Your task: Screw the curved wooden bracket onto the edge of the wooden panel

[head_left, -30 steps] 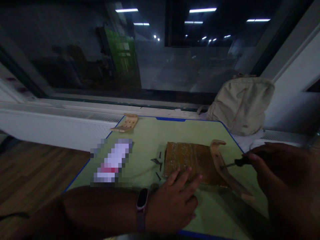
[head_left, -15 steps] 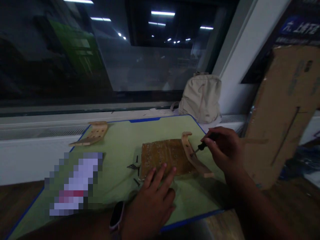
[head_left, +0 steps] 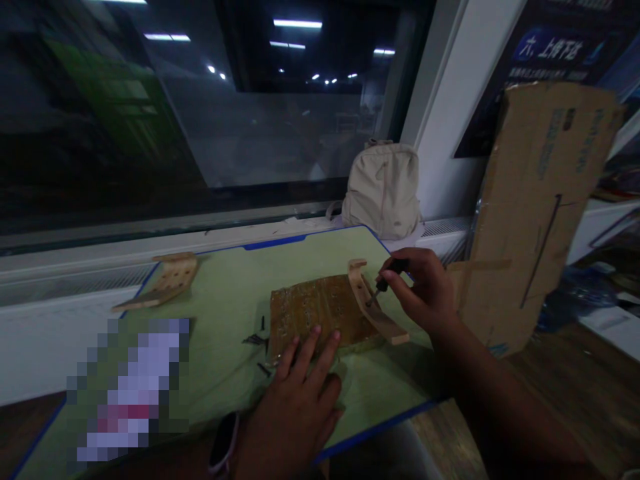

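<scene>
My right hand (head_left: 417,290) is closed round the black handle of a screwdriver (head_left: 383,283). The tool slants down to the left, its tip at a hole in a curved wooden piece (head_left: 386,325). That piece lies along the right end of a flat brown board (head_left: 320,300), which looks wrapped in clear tape. With fingers spread, my left hand (head_left: 300,407) rests on the board's near edge. Several dark screws (head_left: 254,340) lie just left of the board.
Another curved wooden piece (head_left: 173,277) with holes sits at the table's far left corner. A blurred-out item (head_left: 135,387) lies at the left of the green tabletop (head_left: 225,280). Behind are a beige backpack (head_left: 383,190) and, to the right, a tall cardboard sheet (head_left: 540,200).
The view has swung a little to the right, so everything sits further left in it. Both hands keep their places on the board and the screwdriver.
</scene>
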`<action>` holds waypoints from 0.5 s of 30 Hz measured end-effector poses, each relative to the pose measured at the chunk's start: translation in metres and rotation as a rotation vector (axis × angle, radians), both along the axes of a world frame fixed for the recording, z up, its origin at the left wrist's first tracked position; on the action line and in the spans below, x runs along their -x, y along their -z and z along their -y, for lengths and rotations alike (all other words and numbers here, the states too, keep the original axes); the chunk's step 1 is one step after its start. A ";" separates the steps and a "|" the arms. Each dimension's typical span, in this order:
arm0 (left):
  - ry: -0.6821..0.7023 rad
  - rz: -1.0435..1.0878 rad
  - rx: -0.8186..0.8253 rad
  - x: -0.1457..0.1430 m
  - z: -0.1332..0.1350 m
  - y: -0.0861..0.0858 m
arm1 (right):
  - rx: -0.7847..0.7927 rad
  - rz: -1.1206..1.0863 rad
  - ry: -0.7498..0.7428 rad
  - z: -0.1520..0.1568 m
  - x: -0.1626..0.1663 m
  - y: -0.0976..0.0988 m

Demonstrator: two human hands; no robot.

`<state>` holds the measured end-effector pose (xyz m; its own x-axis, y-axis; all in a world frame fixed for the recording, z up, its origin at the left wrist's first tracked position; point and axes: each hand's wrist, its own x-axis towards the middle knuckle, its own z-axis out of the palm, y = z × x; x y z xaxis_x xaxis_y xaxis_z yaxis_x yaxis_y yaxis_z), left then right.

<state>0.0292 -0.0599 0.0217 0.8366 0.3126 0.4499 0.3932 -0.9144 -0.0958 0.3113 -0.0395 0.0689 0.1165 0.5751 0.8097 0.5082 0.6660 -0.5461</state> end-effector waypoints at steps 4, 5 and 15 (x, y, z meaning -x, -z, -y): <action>-0.008 -0.002 -0.002 0.000 0.000 0.000 | -0.050 0.032 -0.017 0.004 0.003 -0.003; -0.005 -0.005 -0.003 -0.001 -0.001 0.000 | -0.043 0.035 -0.054 0.005 0.006 -0.005; -0.029 -0.001 -0.055 -0.001 -0.001 -0.001 | -0.090 -0.054 0.153 -0.004 0.001 -0.005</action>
